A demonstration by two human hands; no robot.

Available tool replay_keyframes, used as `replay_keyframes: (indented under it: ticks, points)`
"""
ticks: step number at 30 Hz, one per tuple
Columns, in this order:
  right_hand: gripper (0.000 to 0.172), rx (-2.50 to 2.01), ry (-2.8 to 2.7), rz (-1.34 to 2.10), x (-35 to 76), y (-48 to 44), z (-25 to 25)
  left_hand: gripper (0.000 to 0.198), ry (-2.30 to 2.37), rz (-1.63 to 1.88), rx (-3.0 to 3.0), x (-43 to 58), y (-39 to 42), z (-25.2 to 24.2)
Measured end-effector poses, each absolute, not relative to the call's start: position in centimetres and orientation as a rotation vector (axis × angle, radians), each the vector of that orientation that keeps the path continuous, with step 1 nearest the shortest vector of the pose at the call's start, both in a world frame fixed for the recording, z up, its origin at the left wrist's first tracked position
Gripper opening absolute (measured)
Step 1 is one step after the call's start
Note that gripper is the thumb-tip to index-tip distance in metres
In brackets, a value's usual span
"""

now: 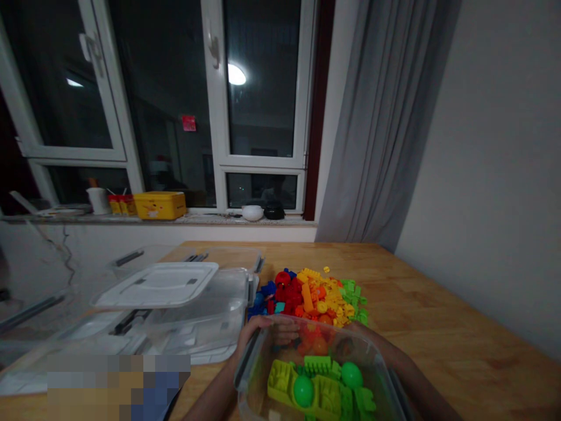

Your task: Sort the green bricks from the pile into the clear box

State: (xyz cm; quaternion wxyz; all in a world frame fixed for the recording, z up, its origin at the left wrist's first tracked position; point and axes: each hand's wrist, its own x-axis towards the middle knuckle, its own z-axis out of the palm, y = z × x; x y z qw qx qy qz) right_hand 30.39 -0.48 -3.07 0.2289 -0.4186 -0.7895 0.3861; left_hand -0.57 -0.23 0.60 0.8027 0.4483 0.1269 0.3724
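One clear plastic bin (256, 380) of green toy bricks (322, 389) sits clasped in both hands, the left hand (267, 333) curled over its rim, the right hand (357, 330) gripping the opposite rim, over a wooden table (438, 316), just before a heap of colored bricks (307, 298).

Left arm (214, 397): bare, slender, left of the clear plastic box (263, 374).
Right arm (412, 374): bare, slender, right of that box.

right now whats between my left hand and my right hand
In the head view, a clear plastic tub lies between the left hand and the right hand, with green blocks inside it.
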Motion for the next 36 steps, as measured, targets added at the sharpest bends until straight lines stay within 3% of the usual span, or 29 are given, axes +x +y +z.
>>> replay_keyframes:
  ticks: [4, 9, 14, 22, 27, 32, 36]
  points:
    - [0.024, -1.207, -2.145, 0.957, 30.8, -1.1, -1.7, 0.049, 0.211, 0.800, 0.973, -0.6, -0.2, 0.5]
    - [0.030, -1.216, -1.665, 0.974, 32.3, -1.5, 0.5, 0.049, 0.235, 0.800, 0.978, -0.5, -0.2, 0.4]
    - [0.026, -0.999, -1.347, 1.185, 33.3, -2.2, 0.7, 0.049, 0.310, 0.824, 0.971, -0.4, -0.3, 0.6]
    - [0.023, -0.781, -1.695, 1.367, 32.5, -3.6, 1.6, 0.051, 0.301, 0.801, 0.977, -0.3, -0.4, 0.6]
    - [0.036, -1.125, -1.440, 1.016, 33.7, -0.4, 0.4, 0.049, 0.318, 0.818, 1.006, -0.4, -0.5, 0.7]
    - [0.048, -1.618, -1.634, 0.186, 37.5, 7.0, -1.3, 0.045, 0.318, 0.798, 0.988, -0.5, -0.7, 1.1]
    - [0.049, -1.717, -1.750, 0.140, 38.8, 11.9, -2.0, 0.047, 0.321, 0.802, 0.976, -0.4, -0.3, 0.6]
